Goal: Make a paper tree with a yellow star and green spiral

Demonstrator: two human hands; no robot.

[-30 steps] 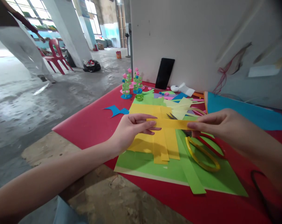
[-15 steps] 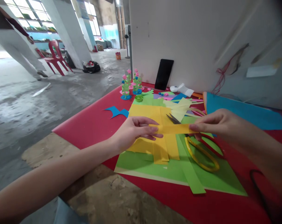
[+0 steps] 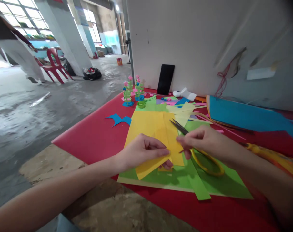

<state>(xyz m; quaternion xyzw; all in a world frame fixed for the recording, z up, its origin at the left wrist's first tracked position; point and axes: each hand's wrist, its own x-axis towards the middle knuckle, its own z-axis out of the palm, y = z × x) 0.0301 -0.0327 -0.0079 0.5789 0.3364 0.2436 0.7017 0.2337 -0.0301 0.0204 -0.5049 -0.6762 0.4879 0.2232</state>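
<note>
My left hand (image 3: pixel 144 153) pinches a yellow paper strip (image 3: pixel 146 169) between thumb and fingers, and the strip's free end slants down to the left. Just to its right, my right hand (image 3: pixel 195 140) hovers over the scissors (image 3: pixel 209 166), fingers slightly parted with nothing visible between them. The scissors' blades point up left, and their yellow handle loop shows below the hand; the other loop is hidden. Beneath the hands lie yellow paper (image 3: pixel 146 125) and green sheets (image 3: pixel 224 183), with a loose green strip (image 3: pixel 201 188) at the front.
Small paper flower ornaments (image 3: pixel 133 93) stand at the back left, near a blue paper scrap (image 3: pixel 117 120). A black phone (image 3: pixel 166 79) leans on the wall. Right of it lies a blue sheet (image 3: pixel 240 112); a yellow-orange tool (image 3: pixel 265 153) is partly behind my forearm. A person (image 3: pixel 15 51) walks far left.
The strip was stretched between both hands; now only my left hand holds it, lower down. My right hand has let go and moved left and slightly down. The view has shifted slightly.
</note>
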